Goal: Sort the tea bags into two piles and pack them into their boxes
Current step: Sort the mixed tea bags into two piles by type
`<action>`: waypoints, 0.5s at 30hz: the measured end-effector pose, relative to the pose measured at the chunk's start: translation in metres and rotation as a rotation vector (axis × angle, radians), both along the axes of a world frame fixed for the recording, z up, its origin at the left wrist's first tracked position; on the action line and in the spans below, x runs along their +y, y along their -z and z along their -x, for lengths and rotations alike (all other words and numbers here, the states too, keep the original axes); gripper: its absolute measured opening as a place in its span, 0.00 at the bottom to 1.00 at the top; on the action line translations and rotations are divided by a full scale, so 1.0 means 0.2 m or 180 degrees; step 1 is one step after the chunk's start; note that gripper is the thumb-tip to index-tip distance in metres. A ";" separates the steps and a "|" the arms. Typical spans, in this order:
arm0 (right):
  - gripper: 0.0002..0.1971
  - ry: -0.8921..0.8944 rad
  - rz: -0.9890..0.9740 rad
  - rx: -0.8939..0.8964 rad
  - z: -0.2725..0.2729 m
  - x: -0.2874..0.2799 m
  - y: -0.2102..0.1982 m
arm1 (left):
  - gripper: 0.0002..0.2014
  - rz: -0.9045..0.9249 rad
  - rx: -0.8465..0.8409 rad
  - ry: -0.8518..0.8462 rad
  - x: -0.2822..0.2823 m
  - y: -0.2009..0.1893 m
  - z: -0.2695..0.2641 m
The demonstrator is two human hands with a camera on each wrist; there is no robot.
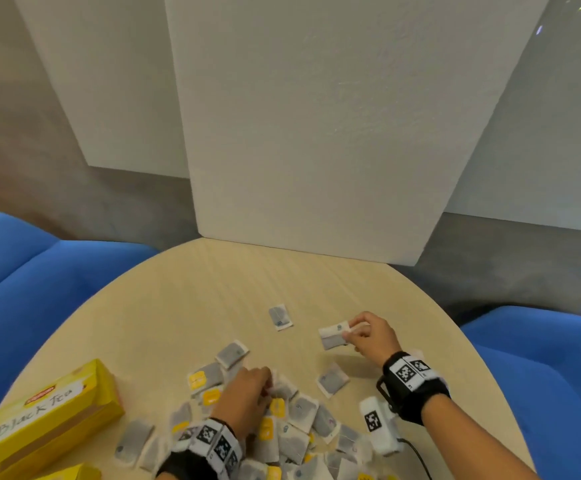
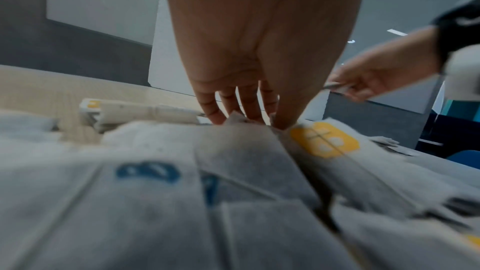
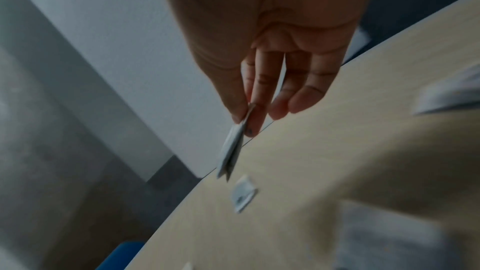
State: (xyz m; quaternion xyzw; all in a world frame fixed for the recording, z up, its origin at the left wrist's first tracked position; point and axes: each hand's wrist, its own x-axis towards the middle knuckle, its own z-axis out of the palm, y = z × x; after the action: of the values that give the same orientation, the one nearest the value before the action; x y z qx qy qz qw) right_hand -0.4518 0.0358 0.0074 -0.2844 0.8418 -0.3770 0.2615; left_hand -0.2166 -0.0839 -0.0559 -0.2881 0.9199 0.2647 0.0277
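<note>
A heap of tea bags (image 1: 299,431), some with yellow tags and some with blue, covers the near part of the round table (image 1: 185,299). My left hand (image 1: 263,384) is down in the heap, and its fingertips (image 2: 215,117) and thumb pinch the edge of a white tea bag (image 2: 235,119). My right hand (image 1: 353,332) is held over the table further right. It pinches a blue-tag tea bag (image 1: 332,336) between thumb and forefinger (image 3: 253,126), and the bag (image 3: 231,151) hangs edge-on. One blue-tag bag (image 1: 280,317) lies alone beyond it.
A yellow box marked Black Tea (image 1: 47,417) lies at the near left, with a second yellow box (image 1: 67,474) below it. Loose bags lie at the heap's edge (image 1: 332,379). A white panel (image 1: 316,150) stands behind the table. Blue seats (image 1: 22,271) flank both sides.
</note>
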 end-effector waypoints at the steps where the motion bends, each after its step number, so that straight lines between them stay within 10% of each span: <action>1: 0.10 -0.0130 0.0064 0.0010 -0.05 -0.11 -0.02 | 0.05 -0.0100 0.0040 -0.0015 0.02 0.00 -0.01; 9: 0.10 -0.1544 -0.0513 0.0089 -0.46 -0.64 -0.03 | 0.04 -0.0243 0.0023 0.0282 0.04 -0.03 -0.06; 15: 0.10 -0.1188 -0.0697 0.0028 -0.50 -0.47 0.09 | 0.14 -0.0201 0.0339 0.0047 -0.04 0.03 -0.14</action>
State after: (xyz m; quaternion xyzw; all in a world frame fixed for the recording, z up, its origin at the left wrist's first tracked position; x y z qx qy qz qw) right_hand -0.3514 -0.0578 -0.0115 -0.4068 0.8116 -0.2272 0.3524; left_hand -0.1895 -0.0922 -0.0613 -0.2659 0.9133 0.3083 -0.0103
